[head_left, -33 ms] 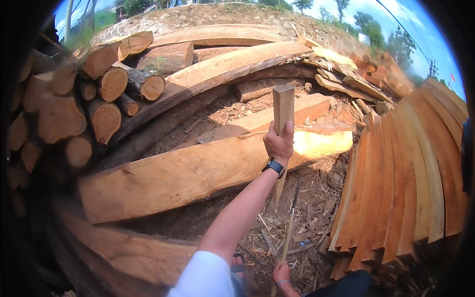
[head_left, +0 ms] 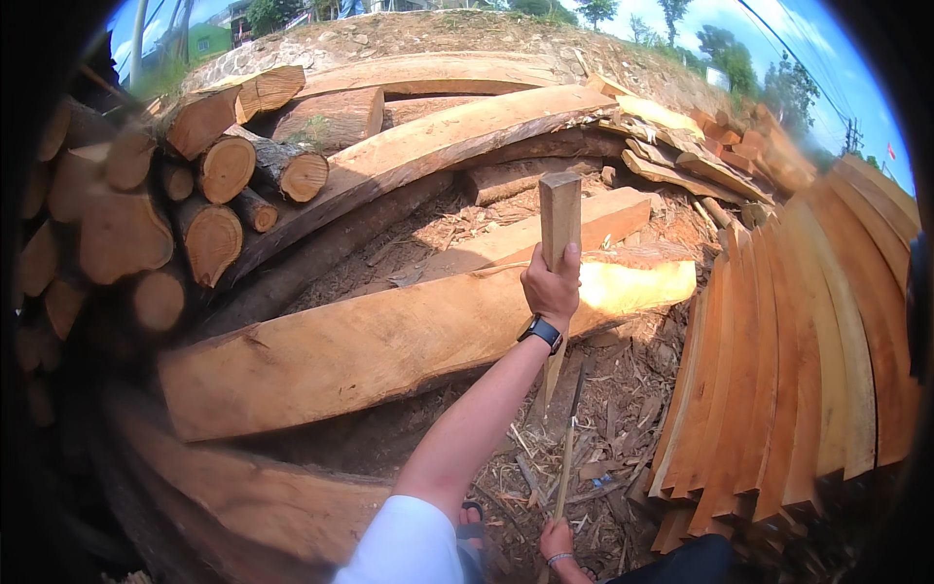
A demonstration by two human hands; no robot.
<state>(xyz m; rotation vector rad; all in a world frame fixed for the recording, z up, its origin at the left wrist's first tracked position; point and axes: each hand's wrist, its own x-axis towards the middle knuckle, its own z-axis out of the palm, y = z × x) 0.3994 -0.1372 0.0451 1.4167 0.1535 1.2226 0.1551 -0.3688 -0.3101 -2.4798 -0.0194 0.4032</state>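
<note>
My left hand, with a dark watch on its wrist, is closed around a square wooden stake. The stake stands nearly upright in front of a thick sawn plank, and its lower end narrows toward the ground. Lower down, my right hand, wearing a thin bracelet, grips a long thin tool by its pale wooden handle. That tool points away from me and ends in a narrow dark part whose exact kind I cannot make out. Its dark end is beside the lower part of the stake.
The thick plank lies across the middle, with another slab nearer me. Cut logs are piled at left. Sawn boards are stacked at right. A long curved slab lies farther back. Wood chips litter the ground.
</note>
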